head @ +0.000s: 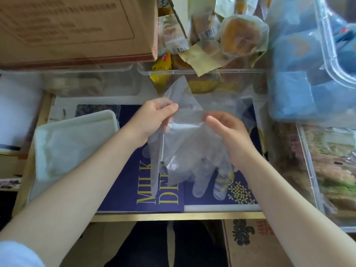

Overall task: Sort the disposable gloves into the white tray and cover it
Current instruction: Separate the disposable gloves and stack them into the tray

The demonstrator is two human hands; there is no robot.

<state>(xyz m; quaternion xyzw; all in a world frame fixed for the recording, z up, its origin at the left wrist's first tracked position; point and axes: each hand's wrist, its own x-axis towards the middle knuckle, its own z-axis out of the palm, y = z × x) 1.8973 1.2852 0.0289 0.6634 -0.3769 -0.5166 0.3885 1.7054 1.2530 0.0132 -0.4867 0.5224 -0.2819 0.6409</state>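
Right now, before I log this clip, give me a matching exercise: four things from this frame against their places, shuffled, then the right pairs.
Things:
1. disposable gloves
2. white tray
3. cardboard box
4. wrapped buns

Places:
A. top left, at the back
B. held between the left hand and right hand, over the blue mat
C. top centre, behind the clear bin wall
D. left of the hands, on the table

Pairs: 1-B, 2-D, 3-A, 4-C
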